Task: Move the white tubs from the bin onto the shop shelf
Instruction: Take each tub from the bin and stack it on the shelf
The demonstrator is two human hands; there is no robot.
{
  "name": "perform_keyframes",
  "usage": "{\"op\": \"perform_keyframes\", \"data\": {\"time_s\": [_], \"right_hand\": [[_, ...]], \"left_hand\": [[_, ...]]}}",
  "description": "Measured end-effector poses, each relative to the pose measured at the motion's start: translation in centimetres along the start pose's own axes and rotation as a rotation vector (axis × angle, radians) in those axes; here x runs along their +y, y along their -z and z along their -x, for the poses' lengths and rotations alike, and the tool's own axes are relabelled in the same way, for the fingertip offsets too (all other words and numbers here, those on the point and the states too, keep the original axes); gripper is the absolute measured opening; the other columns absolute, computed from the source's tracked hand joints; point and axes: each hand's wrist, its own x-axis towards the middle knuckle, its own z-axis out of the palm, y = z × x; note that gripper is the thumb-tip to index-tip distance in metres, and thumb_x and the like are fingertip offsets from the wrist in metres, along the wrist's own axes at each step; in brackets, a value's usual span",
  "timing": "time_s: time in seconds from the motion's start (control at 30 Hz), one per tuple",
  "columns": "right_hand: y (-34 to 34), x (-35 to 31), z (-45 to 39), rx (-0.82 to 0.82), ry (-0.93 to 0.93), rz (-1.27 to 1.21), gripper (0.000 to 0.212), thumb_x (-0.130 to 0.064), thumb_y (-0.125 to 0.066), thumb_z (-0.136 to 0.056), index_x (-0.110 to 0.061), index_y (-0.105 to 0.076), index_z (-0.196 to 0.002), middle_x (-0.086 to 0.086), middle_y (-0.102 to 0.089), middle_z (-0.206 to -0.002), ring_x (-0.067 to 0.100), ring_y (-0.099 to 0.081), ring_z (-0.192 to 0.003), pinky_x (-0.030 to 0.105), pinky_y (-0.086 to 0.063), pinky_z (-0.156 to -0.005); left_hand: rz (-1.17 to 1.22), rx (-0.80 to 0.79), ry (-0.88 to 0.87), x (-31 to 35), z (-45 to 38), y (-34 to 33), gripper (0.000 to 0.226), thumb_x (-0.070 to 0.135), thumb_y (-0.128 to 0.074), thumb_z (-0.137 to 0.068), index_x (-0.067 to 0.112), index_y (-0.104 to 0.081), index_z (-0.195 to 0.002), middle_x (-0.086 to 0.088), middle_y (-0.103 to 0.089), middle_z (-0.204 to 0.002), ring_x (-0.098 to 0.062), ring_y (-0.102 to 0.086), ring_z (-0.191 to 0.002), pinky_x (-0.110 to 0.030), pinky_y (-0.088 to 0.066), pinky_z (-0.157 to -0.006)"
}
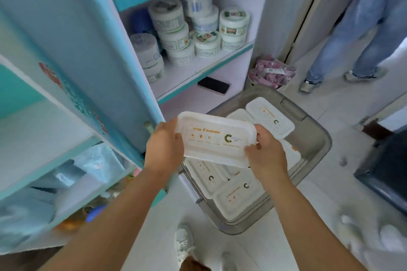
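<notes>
Both hands are clamped on one white tub, the left hand at one short end, the right hand at the other, held just above the grey bin. Several more tubs lie inside the bin. The shelf above the bin shows only round jars, so most of the job looks undone.

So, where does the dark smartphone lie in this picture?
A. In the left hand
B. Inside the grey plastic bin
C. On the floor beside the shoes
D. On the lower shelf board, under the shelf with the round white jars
D: the dark smartphone lies flat on the lower white shelf board, just below the shelf carrying the round white jars, and outside the grey plastic bin.
</notes>
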Motion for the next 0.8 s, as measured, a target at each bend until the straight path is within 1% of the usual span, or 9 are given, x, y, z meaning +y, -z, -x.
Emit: {"op": "perform_keyframes", "data": {"time_s": [0.1, 0.17, 0.23, 0.33, 0.4, 0.5, 0.6, 0.67, 0.8], "right_hand": [[1.2, -3.0, 0.9, -0.052, 0.144, 0.007, 0.038, -0.003, -0.045, -0.087, -0.032, -0.055, -0.109, -0.008, -0.063, -0.094, 0.009, -0.059, -0.081, 0.022, -0.042, -0.053], [2.0, -5.3, 1.9, -0.075, 0.240, -0.004, 0.045, -0.004, -0.045, -0.087, -0.036, -0.055, -0.116, -0.008, -0.063, -0.097, 0.007, -0.057, -0.081, 0.022, -0.041, -0.055], [2.6, -7.6, 3.0, -0.103, 0.333, -0.019, 0.049, -0.005, -0.046, -0.086, -0.039, -0.054, -0.120, -0.010, -0.064, -0.099, 0.009, -0.058, -0.085, 0.023, -0.043, -0.057], [3.1, -11.1, 4.8, -0.139, 0.464, -0.075, 0.047, -0.003, -0.047, -0.086, -0.038, -0.058, -0.115, -0.011, -0.067, -0.100, 0.011, -0.062, -0.089, 0.032, -0.054, -0.068], [3.0, -13.6, 6.2, -0.151, 0.547, -0.117, 0.044, -0.001, -0.049, -0.086, -0.037, -0.060, -0.109, -0.014, -0.068, -0.097, 0.011, -0.063, -0.088, 0.034, -0.055, -0.073], [2.3, -17.2, 8.2, -0.171, 0.654, -0.159, 0.045, 0.000, -0.052, -0.085, -0.040, -0.058, -0.105, -0.017, -0.066, -0.093, 0.013, -0.063, -0.088, 0.030, -0.052, -0.073], [0.8, -20.7, 10.3, -0.194, 0.741, -0.203, 0.047, -0.001, -0.054, -0.084, -0.037, -0.060, -0.113, -0.013, -0.067, -0.099, 0.017, -0.064, -0.090, 0.035, -0.054, -0.077], [-0.3, -23.0, 11.9, -0.217, 0.792, -0.234, 0.046, 0.000, -0.054, -0.084, -0.040, -0.059, -0.108, -0.012, -0.068, -0.101, 0.018, -0.064, -0.090, 0.039, -0.055, -0.080], [-2.6, -27.4, 15.3, -0.233, 0.883, -0.271, 0.049, -0.002, -0.055, -0.082, -0.048, -0.059, -0.096, -0.020, -0.068, -0.095, 0.016, -0.065, -0.087, 0.042, -0.055, -0.080]], "left_hand": [[0.077, 0.148, 0.058, 0.1, 2.1, 3.4, 0.036, 0.007, -0.043, -0.092, 0.012, -0.053, -0.127, -0.015, -0.058, -0.107, -0.032, -0.054, -0.093, -0.038, -0.045, -0.080], [0.118, 0.244, 0.070, 0.0, 3.8, 5.9, 0.037, 0.007, -0.043, -0.091, 0.014, -0.054, -0.126, -0.014, -0.058, -0.103, -0.030, -0.054, -0.088, -0.037, -0.047, -0.075], [0.149, 0.330, 0.070, -0.2, 5.4, 8.6, 0.037, 0.006, -0.044, -0.090, 0.015, -0.057, -0.123, -0.010, -0.057, -0.097, -0.029, -0.053, -0.085, -0.033, -0.044, -0.069], [0.167, 0.455, 0.088, -0.6, 7.6, 12.6, 0.037, 0.008, -0.047, -0.091, 0.015, -0.055, -0.126, -0.006, -0.056, -0.096, -0.025, -0.052, -0.083, -0.029, -0.040, -0.071], [0.165, 0.535, 0.106, -1.0, 9.0, 15.3, 0.040, 0.010, -0.049, -0.092, 0.014, -0.053, -0.132, -0.006, -0.057, -0.102, -0.023, -0.052, -0.085, -0.027, -0.038, -0.073], [0.146, 0.636, 0.130, -1.9, 11.1, 19.3, 0.042, 0.013, -0.049, -0.094, 0.015, -0.049, -0.136, -0.001, -0.054, -0.102, -0.018, -0.050, -0.086, -0.022, -0.035, -0.072], [0.133, 0.726, 0.141, -3.3, 13.1, 23.0, 0.043, 0.014, -0.049, -0.094, 0.015, -0.048, -0.137, 0.000, -0.053, -0.099, -0.018, -0.050, -0.088, -0.022, -0.035, -0.074], [0.128, 0.780, 0.163, -4.7, 14.2, 25.4, 0.043, 0.014, -0.050, -0.093, 0.015, -0.049, -0.136, -0.003, -0.058, -0.100, -0.022, -0.052, -0.094, -0.022, -0.034, -0.075], [0.113, 0.878, 0.178, -7.8, 16.3, 30.2, 0.045, 0.014, -0.052, -0.092, 0.015, -0.049, -0.137, 0.002, -0.053, -0.096, -0.017, -0.050, -0.084, -0.023, -0.034, -0.072]]}}
